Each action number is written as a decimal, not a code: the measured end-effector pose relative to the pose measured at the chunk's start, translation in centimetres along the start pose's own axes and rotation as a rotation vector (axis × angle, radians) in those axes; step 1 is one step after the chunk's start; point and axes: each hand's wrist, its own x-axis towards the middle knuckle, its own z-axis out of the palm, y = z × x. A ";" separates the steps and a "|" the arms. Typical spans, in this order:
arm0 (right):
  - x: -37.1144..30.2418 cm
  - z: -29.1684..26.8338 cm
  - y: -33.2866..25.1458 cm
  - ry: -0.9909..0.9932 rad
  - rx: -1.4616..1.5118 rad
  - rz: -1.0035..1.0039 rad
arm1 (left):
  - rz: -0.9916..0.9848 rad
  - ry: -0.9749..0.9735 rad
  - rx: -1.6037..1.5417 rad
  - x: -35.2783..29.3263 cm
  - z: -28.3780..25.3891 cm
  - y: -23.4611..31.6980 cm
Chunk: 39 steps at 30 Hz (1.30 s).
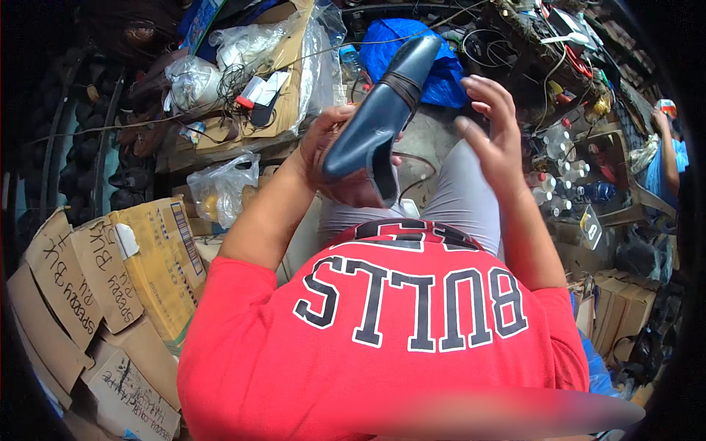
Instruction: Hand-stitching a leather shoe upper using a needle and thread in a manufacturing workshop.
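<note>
A dark blue-black leather shoe (371, 117) is held up in front of my body, its toe tilted toward the far right. A dark band crosses its upper, and the opening with a brownish lining shows at the near end. My left hand (325, 136) is closed around the heel end from the left; part of its fingers is hidden behind the shoe. To the right of the shoe and apart from it, my right hand (494, 131) is raised with bent, spread fingers and holds nothing. My knees in light grey trousers (467, 187) are below.
A bench with cardboard (294, 66) and plastic bags (195, 82) stands at the far left. Beyond the shoe lies a blue plastic bag (448, 81). Several bottles (559, 173) stand at the right. Cardboard boxes (158, 250) are stacked near left. Another person's arm (668, 151) shows at far right.
</note>
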 end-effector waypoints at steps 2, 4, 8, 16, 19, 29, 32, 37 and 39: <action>0.1 -0.4 1.2 0.040 0.265 0.250 | -0.045 -0.088 0.036 -0.2 0.8 0.0; -0.1 -0.1 1.8 -0.026 0.298 0.259 | -0.031 -0.161 0.102 0.0 1.5 -0.5; -1.4 1.2 0.9 -0.248 0.688 0.352 | -0.041 -0.248 0.071 -0.7 3.0 -1.5; -0.3 -10.0 -0.5 -0.193 0.005 0.158 | 0.166 -0.026 1.989 -4.3 4.7 2.8; -0.6 -19.1 -0.1 0.133 -0.056 0.260 | 0.364 0.075 2.353 -5.0 4.6 3.6; -11.4 -57.5 -4.0 0.642 -0.829 0.418 | 0.874 0.196 2.201 0.4 2.8 0.6; -16.0 -62.7 -7.5 0.755 -1.064 0.434 | 0.828 0.170 1.981 3.9 3.0 -4.3; -21.1 -62.5 -10.8 0.648 -1.272 0.813 | 0.237 0.207 1.624 6.2 0.5 -12.5; -22.3 -59.1 -9.1 0.437 -1.037 1.085 | 0.194 0.146 1.698 5.6 -1.0 -13.5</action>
